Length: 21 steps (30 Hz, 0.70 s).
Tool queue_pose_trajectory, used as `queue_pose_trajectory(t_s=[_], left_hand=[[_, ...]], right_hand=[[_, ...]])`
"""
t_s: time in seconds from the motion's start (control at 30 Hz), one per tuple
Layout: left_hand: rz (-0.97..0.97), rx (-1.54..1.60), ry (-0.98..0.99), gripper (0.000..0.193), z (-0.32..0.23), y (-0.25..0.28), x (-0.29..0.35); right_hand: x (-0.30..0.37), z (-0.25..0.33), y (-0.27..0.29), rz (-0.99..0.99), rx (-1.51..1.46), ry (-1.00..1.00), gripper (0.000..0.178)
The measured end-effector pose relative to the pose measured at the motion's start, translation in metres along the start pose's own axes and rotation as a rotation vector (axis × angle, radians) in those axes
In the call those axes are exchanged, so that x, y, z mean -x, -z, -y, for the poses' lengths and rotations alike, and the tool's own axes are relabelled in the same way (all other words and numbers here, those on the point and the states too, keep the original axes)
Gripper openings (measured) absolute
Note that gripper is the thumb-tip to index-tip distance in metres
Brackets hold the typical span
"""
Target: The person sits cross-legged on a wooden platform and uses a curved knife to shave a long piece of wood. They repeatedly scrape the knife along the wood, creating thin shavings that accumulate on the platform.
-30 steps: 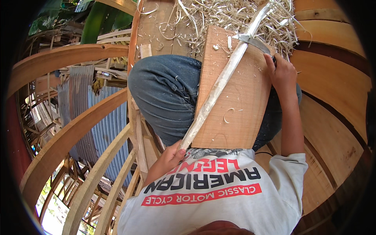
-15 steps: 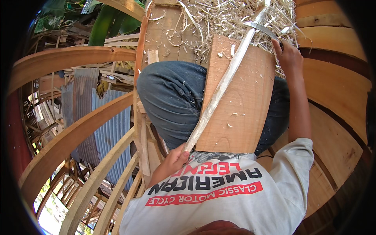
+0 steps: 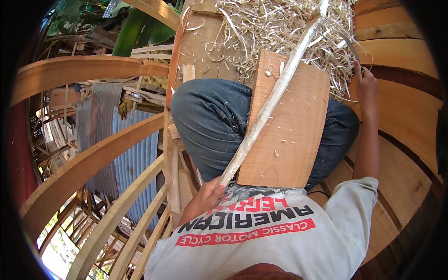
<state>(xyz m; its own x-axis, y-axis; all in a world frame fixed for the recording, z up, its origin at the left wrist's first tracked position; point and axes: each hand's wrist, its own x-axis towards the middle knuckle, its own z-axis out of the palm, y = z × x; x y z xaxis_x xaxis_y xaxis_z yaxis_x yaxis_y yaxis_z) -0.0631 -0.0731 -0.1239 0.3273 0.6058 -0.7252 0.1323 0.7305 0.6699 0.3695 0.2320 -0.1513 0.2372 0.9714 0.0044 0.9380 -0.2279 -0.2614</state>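
My left hand [image 3: 211, 192] is closed round the near end of a long, pale, peeled wooden stick [image 3: 275, 100]. The stick slants away from me to the upper right, across a flat brown board [image 3: 291, 135] resting over my lap. Out to the right, my right hand [image 3: 366, 85] grips a knife with a curved blade [image 3: 349, 44]; its handle is mostly hidden in my fingers. The blade lies beside the far part of the stick, and I cannot tell whether its tip touches it. A few small shavings lie on the board.
Pale curly wood shavings [image 3: 280, 32] heap up beyond the board on a plank floor [image 3: 198, 46]. Curved wooden ribs [image 3: 93, 156] stand on the left, with corrugated metal sheets [image 3: 135, 163] outside them. Wide planks [image 3: 396, 109] form the right side.
My right hand has swung the knife rightward and a little toward me, off its earlier place across the stick. The left hand keeps its hold; stick and board have shifted slightly in view.
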Motion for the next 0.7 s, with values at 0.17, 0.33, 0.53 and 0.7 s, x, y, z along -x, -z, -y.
queue_pose_trajectory(t_s=[0.17,0.33,0.53,0.7], left_hand=[[0.008,-0.021,0.013,0.048,-0.005,0.003,-0.006],[0.007,-0.061,0.005,0.053,-0.009,0.005,-0.003],[0.062,-0.021,0.063,0.053,-0.001,0.006,-0.002],[0.031,-0.149,0.037,0.055,-0.022,0.006,-0.003]], right_hand=[[0.06,0.04,-0.012,0.073,-0.1,0.277,0.044],[0.047,0.057,-0.029,-0.003,-0.053,0.286,0.05],[0.03,0.057,-0.029,-0.01,0.038,0.419,0.053],[0.011,0.043,-0.035,0.013,-0.249,0.157,0.046]])
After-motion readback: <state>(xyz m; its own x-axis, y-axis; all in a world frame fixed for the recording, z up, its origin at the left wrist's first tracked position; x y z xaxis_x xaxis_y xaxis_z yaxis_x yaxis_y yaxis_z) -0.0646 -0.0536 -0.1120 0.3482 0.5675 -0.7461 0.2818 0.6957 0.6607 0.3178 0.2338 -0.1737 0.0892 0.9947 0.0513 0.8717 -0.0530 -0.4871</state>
